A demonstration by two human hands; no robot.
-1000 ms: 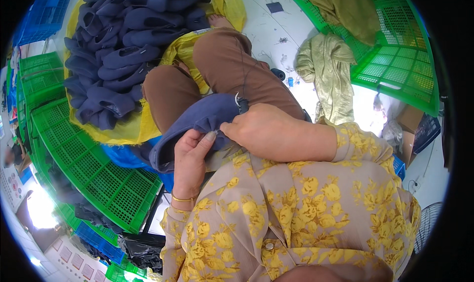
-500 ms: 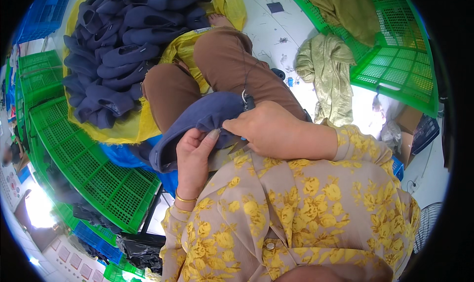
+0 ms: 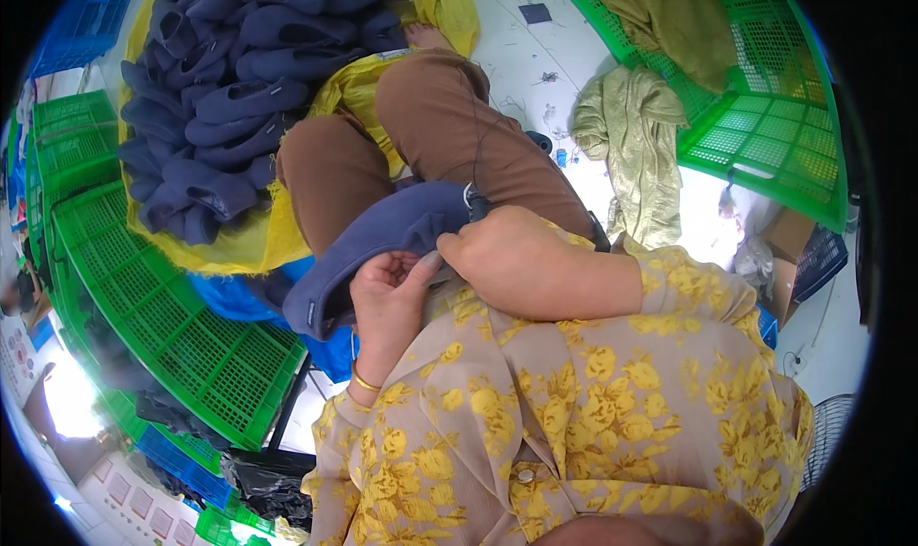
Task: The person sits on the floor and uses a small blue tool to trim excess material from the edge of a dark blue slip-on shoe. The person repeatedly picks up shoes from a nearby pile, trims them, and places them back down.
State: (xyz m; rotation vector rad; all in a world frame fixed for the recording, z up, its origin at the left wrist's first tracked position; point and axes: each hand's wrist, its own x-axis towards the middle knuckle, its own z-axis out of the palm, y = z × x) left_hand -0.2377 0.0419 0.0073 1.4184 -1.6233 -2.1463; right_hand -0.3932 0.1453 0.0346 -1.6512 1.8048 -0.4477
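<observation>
Shoe (image 3: 387, 223): one in hand, soft matte navy cloth, long and curved, puckered where the fingertips meet; it lies across the near edge of the lap (image 3: 478, 130), its rounded left end bearing one small pale tag (image 3: 311, 314).
Left hand (image 3: 390, 297): fingers curled under the shoe's near rim, thumb pressed on top, pinching the cloth; one smooth gold bracelet (image 3: 363, 378) circles the wrist.
Right hand (image 3: 492, 259): mostly closed, its fingertips gathered at the cloth just beside the left thumb; whether it grips a needle or only cloth, I cannot tell.
White loop (image 3: 468, 198): one, thin and curved, at the shoe's right end, just beside the right hand.
Pile (image 3: 253, 101): well over a dozen navy shoes, overlapping too much for an exact count; same felt-like look, hollow openings.
Yellow sack (image 3: 273, 240): one, crinkled plastic, showing all along the pile's near edge.
Cloths: two; olive cloth (image 3: 674, 20), heavily folded, over the left edge of the right-hand green crate (image 3: 765, 154), and pale cloth (image 3: 626, 130), shiny and crumpled, near that crate's lower left corner.
Floor (image 3: 512, 54): white, smooth, with one dark square (image 3: 535, 13), one black roll (image 3: 540, 141) and scattered thread scraps (image 3: 547, 77).
</observation>
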